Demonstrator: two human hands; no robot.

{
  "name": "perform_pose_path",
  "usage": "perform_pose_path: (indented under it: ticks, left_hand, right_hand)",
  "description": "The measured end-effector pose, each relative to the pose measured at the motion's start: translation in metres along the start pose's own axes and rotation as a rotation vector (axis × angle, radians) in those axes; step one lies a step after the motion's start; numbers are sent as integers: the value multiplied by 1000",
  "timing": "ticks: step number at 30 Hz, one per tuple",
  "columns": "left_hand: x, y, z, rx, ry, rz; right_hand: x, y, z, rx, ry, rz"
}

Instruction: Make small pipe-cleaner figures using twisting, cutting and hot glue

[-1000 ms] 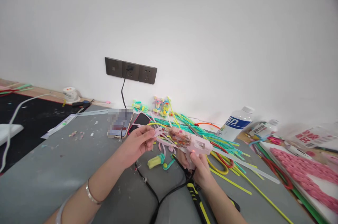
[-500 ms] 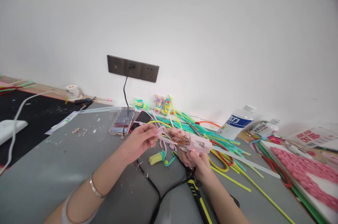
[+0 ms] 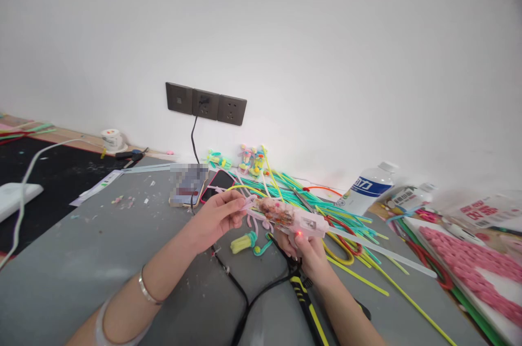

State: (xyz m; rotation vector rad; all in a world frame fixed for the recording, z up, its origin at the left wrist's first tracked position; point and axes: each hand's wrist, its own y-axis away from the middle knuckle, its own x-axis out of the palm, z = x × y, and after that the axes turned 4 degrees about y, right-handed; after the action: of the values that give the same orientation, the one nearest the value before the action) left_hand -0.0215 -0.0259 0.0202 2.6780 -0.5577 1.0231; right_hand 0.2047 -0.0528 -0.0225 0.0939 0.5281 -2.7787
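Observation:
My right hand [image 3: 305, 251] is wrapped round the handle of a pale pink hot glue gun [image 3: 296, 218], its front crusted with residue and a small red light glowing. A long translucent glue stick [image 3: 383, 252] sticks out of its back end. My left hand [image 3: 220, 215] pinches a small pale purple pipe cleaner piece [image 3: 248, 203] at the nozzle; whether the two touch, I cannot tell. Below lie a yellow and teal pipe cleaner figure [image 3: 243, 242] and a curled teal piece [image 3: 263, 247].
Behind the glue gun spread many teal and yellow pipe cleaners [image 3: 281, 191]. Small finished figures [image 3: 253, 160] stand by the wall. Two phones lie left, one pixelated [image 3: 188, 185]. A bottle [image 3: 369, 188] stands right. Yellow-black pliers handles [image 3: 308, 308] and a black cable [image 3: 244, 302] lie in front.
Both hands hold nearly the same pose, with the glue gun and purple piece still together. The red light shows brighter, and the view has shifted very slightly.

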Motion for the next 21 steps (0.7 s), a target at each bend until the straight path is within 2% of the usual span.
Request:
perform_pose_path:
  ticks: [21]
  left_hand:
    - [-3,-1,2,6,15,21]
  right_hand:
    - [0,0,-3,-79,35,-17]
